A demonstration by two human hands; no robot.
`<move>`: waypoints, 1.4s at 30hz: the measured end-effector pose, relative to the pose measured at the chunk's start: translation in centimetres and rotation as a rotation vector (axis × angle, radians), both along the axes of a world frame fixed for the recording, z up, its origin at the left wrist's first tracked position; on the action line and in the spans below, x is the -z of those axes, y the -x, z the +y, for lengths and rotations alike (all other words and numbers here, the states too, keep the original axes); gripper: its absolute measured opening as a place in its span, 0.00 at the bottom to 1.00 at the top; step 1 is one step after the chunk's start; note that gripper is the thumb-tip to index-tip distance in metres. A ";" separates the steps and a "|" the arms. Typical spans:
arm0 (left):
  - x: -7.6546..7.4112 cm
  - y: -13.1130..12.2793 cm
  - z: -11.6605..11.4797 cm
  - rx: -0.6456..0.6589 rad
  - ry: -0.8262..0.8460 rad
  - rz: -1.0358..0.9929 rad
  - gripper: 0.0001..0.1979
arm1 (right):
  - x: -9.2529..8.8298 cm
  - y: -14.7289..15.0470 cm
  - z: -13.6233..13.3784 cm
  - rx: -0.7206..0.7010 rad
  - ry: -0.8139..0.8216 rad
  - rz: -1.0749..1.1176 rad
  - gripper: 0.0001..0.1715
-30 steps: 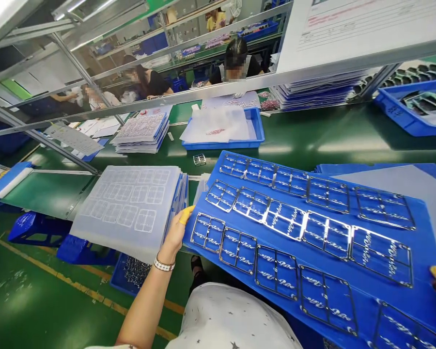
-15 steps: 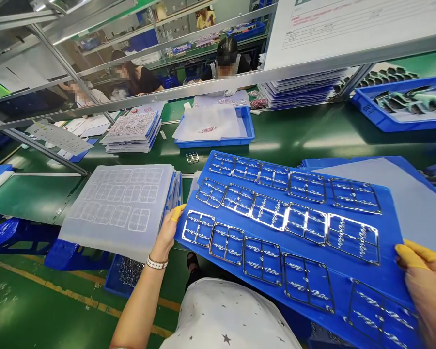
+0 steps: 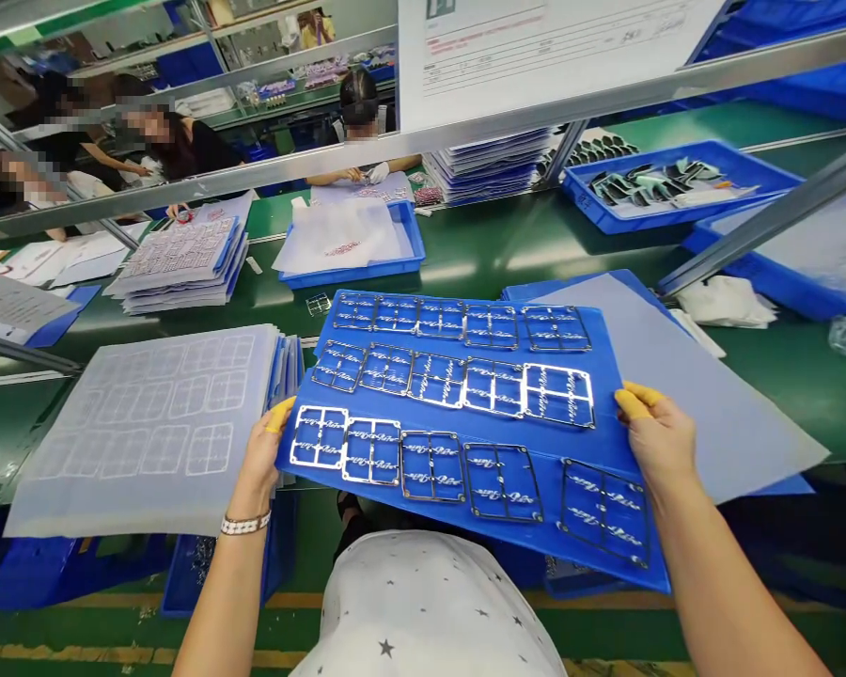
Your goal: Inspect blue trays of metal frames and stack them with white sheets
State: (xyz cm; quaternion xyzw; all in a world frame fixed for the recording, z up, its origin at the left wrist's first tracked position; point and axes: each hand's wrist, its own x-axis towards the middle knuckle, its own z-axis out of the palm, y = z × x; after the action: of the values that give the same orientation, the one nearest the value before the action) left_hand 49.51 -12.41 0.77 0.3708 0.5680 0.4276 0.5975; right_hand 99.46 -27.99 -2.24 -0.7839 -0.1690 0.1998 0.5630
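I hold a blue corrugated plastic board point(image 3: 606, 376) in front of me, above my lap. Three rows of shiny metal frames point(image 3: 451, 381) with small parts lie on it. My left hand point(image 3: 262, 449), with a yellow finger cot on the thumb, grips the board's left edge. My right hand point(image 3: 655, 434), also with yellow finger cots, grips the right edge. To the left a stack of boards topped by a translucent sheet point(image 3: 148, 418) rests on the green bench. To the right lies a grey sheet point(image 3: 683, 376) on another blue board.
A blue tray with white sheets point(image 3: 409, 254) and a small metal frame point(image 3: 318, 304) sit beyond the board. Another stack of boards point(image 3: 180, 263) is at the far left. Blue bins point(image 3: 606, 212) stand at the right. Other people work across the bench point(image 3: 500, 249). Metal rack bars cross overhead.
The view has swung right and the board now sits centred and more level between my hands. My right hand has come fully into sight on the board's right edge.
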 end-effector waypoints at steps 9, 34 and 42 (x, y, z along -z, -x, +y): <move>-0.5 0.5 1.4 0.061 0.067 0.040 0.27 | -1.3 0.3 1.4 0.031 -0.057 0.101 0.15; 1.1 1.3 6.5 0.023 0.111 0.205 0.12 | -0.4 1.2 4.6 -0.068 -0.204 0.078 0.22; 2.5 1.3 7.7 -0.002 0.116 0.216 0.11 | 0.3 1.0 4.2 -0.061 -0.211 0.081 0.21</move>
State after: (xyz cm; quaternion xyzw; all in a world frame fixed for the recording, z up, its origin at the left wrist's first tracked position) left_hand 48.18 -4.75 -1.73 0.3788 0.6534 0.3520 0.5529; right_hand 98.44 -23.75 -2.58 -0.7061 -0.1899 0.2295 0.6424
